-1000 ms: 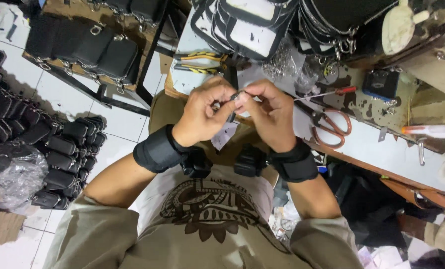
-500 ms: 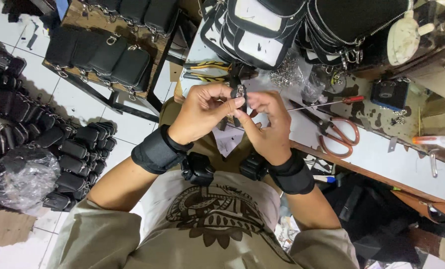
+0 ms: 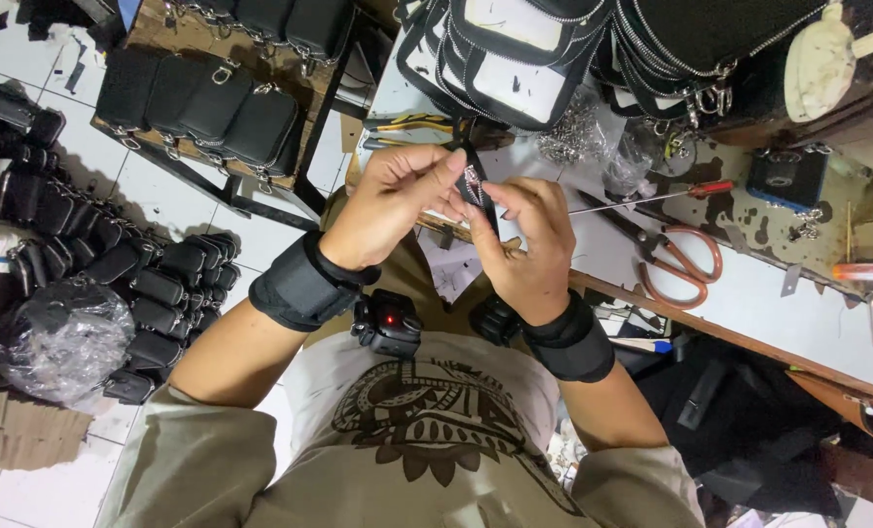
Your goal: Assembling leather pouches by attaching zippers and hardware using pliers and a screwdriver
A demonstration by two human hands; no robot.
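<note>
The left hand (image 3: 392,200) and the right hand (image 3: 524,244) meet in front of the chest, above the edge of the worktable (image 3: 798,293). Between them they hold a narrow black strap (image 3: 475,181) with a small metal piece on it. The left hand pinches the strap from the left with thumb and fingers bent around it; the right hand grips it from the right and below, thumb pressed against the strap. Both hands are closed on the strap, and it stands roughly upright between the fingertips, clear of the table surface.

Each forearm carries a wide black wrist band; a small black device with a red light (image 3: 389,323) sits under the left wrist.

On the worktable, to the right of the hands, lie a pair of scissors with orange handles (image 3: 676,259) and a thin screwdriver with a red handle (image 3: 651,196), apart from each other and well apart from the strap. A heap of metal chain (image 3: 573,137) lies behind the hands, near a stack of black bags with zips (image 3: 524,49). A rack of black pouches (image 3: 211,98) stands to the left, and further black pouches (image 3: 94,264) lie in rows on the tiled floor beside a clear plastic bag (image 3: 55,337).
</note>
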